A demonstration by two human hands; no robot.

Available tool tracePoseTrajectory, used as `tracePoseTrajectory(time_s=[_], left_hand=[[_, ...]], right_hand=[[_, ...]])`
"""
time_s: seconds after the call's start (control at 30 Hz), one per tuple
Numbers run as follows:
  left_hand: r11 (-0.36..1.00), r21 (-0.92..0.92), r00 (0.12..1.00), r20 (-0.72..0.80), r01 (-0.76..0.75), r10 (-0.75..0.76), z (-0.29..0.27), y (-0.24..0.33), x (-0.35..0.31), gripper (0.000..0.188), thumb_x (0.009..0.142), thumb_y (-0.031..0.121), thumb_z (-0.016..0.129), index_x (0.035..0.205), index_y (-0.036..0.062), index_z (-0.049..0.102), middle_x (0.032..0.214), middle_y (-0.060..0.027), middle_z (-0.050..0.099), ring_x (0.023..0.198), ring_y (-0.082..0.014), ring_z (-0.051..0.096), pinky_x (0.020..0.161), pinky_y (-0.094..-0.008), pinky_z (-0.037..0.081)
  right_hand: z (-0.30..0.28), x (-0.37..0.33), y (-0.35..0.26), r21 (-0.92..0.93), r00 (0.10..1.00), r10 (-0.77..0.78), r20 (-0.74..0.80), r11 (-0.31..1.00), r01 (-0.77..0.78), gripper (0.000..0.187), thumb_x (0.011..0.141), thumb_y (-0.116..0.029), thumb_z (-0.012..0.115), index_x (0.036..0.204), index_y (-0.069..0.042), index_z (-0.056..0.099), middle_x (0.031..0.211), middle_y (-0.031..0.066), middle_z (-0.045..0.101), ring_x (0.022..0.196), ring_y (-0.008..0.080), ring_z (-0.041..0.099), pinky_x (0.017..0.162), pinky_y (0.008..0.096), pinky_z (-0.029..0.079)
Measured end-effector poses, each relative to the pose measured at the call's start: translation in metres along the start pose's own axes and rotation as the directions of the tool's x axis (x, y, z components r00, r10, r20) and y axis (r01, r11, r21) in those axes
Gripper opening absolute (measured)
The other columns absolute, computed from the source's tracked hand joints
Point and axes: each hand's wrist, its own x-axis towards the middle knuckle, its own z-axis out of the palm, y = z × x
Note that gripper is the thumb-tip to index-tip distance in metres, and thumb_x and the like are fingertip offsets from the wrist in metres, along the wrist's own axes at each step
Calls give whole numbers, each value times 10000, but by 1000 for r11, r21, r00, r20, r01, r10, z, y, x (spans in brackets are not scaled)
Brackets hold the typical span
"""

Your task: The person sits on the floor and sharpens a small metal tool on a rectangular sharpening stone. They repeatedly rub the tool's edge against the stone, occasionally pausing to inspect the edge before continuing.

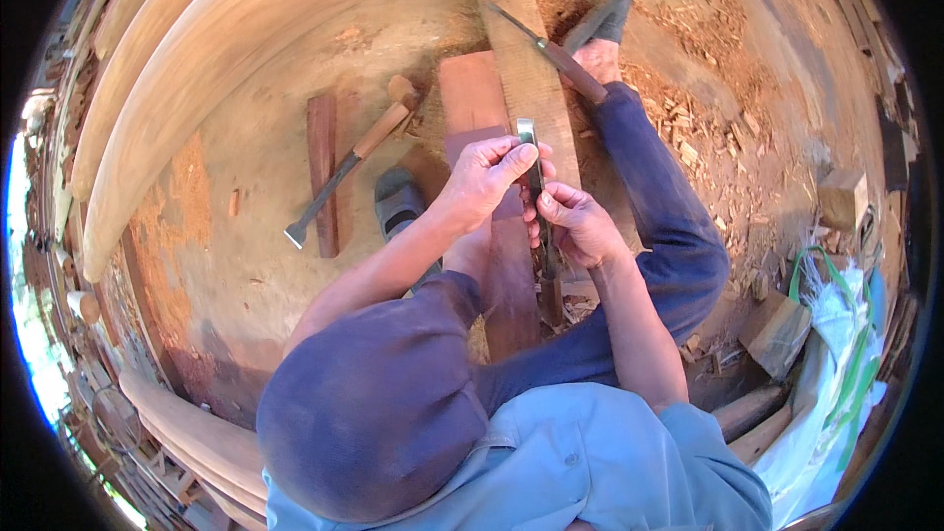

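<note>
Seated woodworker gripped a flat steel chisel (531, 152) w/ both hands over a reddish plank (472, 108): left hand (484, 177) pinched the blade tip, right hand (575, 224) closed round the shaft lower down. Tool looked stiff, fairly heavy, sharp-edged, best held by the shaft. Wood-handled chisel (339, 172) lay left on dusty ground amid pale wood chips (708, 128)

Idle chisels (339, 175) (two), wood chips (688, 128)
</note>
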Motion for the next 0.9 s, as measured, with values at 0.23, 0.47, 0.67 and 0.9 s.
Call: tracePoseTrajectory(time_s=[0.23,0.47,0.67,0.9], left_hand=[[865,-487,991,-18,-122,129,-39,-8,2,438,1025,306,555,1300,-35,557,920,-21,633,910,-206,608,933,-370,482],[946,-317,978,-168,65,-123,-28,-32,-7,436,1027,344,552,1313,17,584,1057,-68,700,965,-187,651,887,-361,515],[615,788,986,-98,-3,131,-30,-69,-34,293,989,266,591,1068,10,709,1050,-135,710,843,-230,694,729,-361,560],[181,962,974,180,-204,137,-33,-79,-45,482,907,184,650,1352,37,538,1392,-136,555,1059,-352,651,843,-444,570]], right_hand=[[58,9,2,-622,977,-191,-90,777,95,535,1016,-119,556,1524,-107,385,873,-48,561,742,54,522,665,238,502],[51,-1,8,-983,850,-525,-28,170,72,451,942,-124,609,1392,-128,578,845,179,677,728,291,679,707,411,538],[13,-14,45,-980,897,-438,-53,-151,-132,455,916,-156,598,1371,-154,593,850,197,653,755,385,670,693,487,540],[2,-9,59,-970,924,-358,-133,-144,-195,486,931,-200,626,1409,-156,554,920,181,645,834,370,662,750,469,528]])
